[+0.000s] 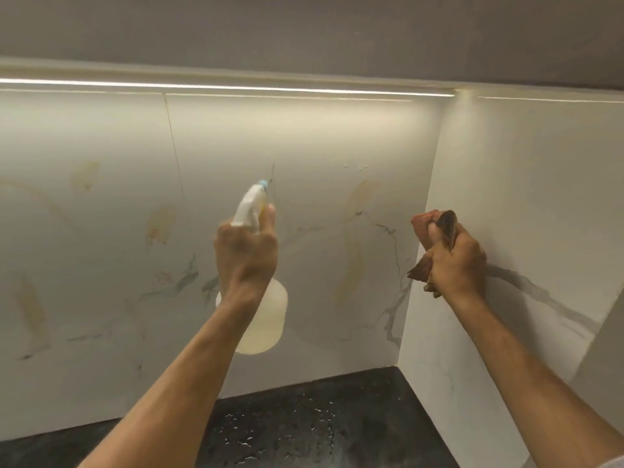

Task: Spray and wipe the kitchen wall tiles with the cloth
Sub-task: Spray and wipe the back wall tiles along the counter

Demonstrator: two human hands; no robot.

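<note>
My left hand (244,255) grips the neck of a translucent spray bottle (266,319) holding pale yellowish liquid, with its white head and blue nozzle (263,183) aimed at the back wall tiles (320,157). A finger rests on the trigger. My right hand (456,261) is closed on a bunched reddish-brown cloth (427,224), held close to the corner where the back wall meets the right side wall (523,184). The marbled white tiles carry yellowish smears and grey veins.
A dark speckled countertop (304,423) runs below the tiles. A lit LED strip (236,87) sits under the grey upper cabinet (304,28). The right side wall ends at an outer edge at the far right (604,325).
</note>
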